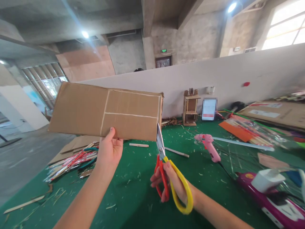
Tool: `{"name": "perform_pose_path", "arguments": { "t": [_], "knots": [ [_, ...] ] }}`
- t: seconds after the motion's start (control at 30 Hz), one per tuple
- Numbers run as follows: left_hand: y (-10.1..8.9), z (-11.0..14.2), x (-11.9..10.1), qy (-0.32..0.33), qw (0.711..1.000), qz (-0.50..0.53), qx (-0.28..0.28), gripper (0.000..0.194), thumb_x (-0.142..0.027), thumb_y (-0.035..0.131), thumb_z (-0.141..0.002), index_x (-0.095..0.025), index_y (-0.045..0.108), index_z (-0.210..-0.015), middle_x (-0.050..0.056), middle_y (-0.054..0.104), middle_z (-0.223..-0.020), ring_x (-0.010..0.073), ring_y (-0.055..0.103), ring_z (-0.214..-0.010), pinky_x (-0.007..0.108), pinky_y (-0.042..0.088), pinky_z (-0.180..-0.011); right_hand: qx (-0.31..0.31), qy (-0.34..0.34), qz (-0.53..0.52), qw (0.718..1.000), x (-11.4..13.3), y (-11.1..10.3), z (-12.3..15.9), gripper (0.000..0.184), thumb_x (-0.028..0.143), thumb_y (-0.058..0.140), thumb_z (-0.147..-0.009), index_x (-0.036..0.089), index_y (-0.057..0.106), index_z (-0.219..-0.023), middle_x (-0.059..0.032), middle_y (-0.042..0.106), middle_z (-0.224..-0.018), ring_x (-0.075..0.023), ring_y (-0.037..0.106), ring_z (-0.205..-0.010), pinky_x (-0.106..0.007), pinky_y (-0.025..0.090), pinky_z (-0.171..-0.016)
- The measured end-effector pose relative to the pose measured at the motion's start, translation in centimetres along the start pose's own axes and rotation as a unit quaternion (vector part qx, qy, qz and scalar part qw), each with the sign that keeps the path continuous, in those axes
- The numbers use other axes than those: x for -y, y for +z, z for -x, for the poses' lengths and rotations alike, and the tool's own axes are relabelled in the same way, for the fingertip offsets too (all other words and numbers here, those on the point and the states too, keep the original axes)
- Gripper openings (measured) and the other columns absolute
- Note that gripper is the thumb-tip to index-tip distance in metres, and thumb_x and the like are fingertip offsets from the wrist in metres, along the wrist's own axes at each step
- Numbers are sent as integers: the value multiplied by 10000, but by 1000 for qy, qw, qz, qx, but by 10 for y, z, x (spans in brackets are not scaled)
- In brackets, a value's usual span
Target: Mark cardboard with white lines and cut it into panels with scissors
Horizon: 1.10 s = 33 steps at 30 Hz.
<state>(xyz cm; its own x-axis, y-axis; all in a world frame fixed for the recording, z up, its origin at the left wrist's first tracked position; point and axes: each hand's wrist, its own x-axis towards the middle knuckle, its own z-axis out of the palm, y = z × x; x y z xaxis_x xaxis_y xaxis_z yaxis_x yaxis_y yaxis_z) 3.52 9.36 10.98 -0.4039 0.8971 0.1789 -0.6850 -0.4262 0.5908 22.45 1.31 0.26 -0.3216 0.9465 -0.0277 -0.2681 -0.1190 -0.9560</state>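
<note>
My left hand [111, 146] grips the lower edge of a brown cardboard sheet [78, 108], thumb on the near face. White lines divide the right half of the sheet into rectangles. In my right hand [175, 181] is a pair of scissors [161, 149] with one red and one yellow handle loop. Its blades point upward at the sheet's lower right corner, beside the white line along the right edge. The fingers of my right hand pass through the loops. Behind the sheet, a pale marker pen [138, 145] and a thin grey cutter-like tool [176, 152] lie on the table.
A pink glue gun [209, 146] with a long glue stick lies right on the green table [133, 197]. Near it sits a purple power strip [264, 197] with a white plug. Wrapped sticks [73, 160] lie left. A small cardboard shelf [191, 108] stands at the back.
</note>
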Motion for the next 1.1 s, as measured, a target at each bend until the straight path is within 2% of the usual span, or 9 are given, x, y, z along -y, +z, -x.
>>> {"name": "perform_pose_path", "arguments": {
  "t": [0.07, 0.17, 0.33, 0.53, 0.73, 0.93, 1.0, 1.1],
  "knots": [
    [1, 6, 5, -12, 1000, -5, 10, 182, -37, 503, -859, -154, 628, -920, 37, 719, -853, 117, 682, -829, 249, 551, -800, -21, -8, 1, 1000, -1, 2, 1, 609, 754, 357, -776, 169, 502, -864, -88, 617, -882, -239, 639, -864, -224, 505, -409],
    [1, 17, 16, -66, 998, -11, 1, 116, -83, 521, -864, -144, 619, -882, 52, 716, -861, 136, 682, -832, 300, 554, -816, -62, -34, 45, 996, 0, 0, 0, 622, 746, 362, -781, 159, 527, -902, -115, 619, -947, -241, 626, -914, -220, 506, -441],
    [1, 24, 26, -113, 993, -14, -15, 99, -128, 501, -887, -142, 598, -899, 75, 710, -868, 155, 688, -784, 330, 579, -749, -104, -56, 90, 989, 0, -6, -3, 600, 715, 341, -817, 162, 540, -938, -114, 620, -957, -243, 625, -911, -227, 504, -435],
    [2, 17, 18, -80, 996, 6, -26, 111, -94, 499, -885, -164, 583, -907, 48, 711, -857, 142, 686, -821, 303, 573, -768, -80, -65, 73, 992, -7, -3, -4, 609, 727, 376, -793, 160, 551, -929, -126, 622, -966, -258, 615, -921, -235, 501, -432],
    [0, 20, 31, -124, 991, 7, -47, 155, -67, 459, -896, -129, 579, -818, 25, 693, -727, 114, 670, -647, 244, 585, -627, -53, -61, -34, 996, -12, 8, -3, 651, 776, 401, -740, 175, 526, -955, -134, 602, -1036, -289, 578, -1025, -312, 548, -545],
    [-2, 17, 28, -111, 993, -13, -45, 115, -92, 501, -879, -131, 600, -835, 38, 698, -781, 123, 669, -676, 223, 572, -594, -68, -59, 8, 996, -11, 11, -1, 614, 743, 369, -787, 186, 538, -983, -129, 594, -1084, -275, 558, -1055, -281, 534, -538],
    [-1, 19, 25, -107, 994, -1, -32, 95, -102, 525, -869, -130, 609, -838, 37, 698, -785, 119, 669, -701, 215, 570, -619, -83, -47, 24, 995, -11, 12, -2, 643, 757, 346, -782, 179, 543, -983, -132, 596, -1071, -256, 589, -972, -271, 521, -514],
    [2, 30, 27, -138, 990, 13, 29, 66, -169, 565, -858, -141, 621, -879, 50, 705, -865, 149, 672, -772, 269, 582, -658, -97, -20, 49, 994, -9, 12, -2, 716, 787, 299, -767, 158, 548, -998, -127, 612, -1000, -177, 609, -696, -288, 505, -506]
  ]
}}
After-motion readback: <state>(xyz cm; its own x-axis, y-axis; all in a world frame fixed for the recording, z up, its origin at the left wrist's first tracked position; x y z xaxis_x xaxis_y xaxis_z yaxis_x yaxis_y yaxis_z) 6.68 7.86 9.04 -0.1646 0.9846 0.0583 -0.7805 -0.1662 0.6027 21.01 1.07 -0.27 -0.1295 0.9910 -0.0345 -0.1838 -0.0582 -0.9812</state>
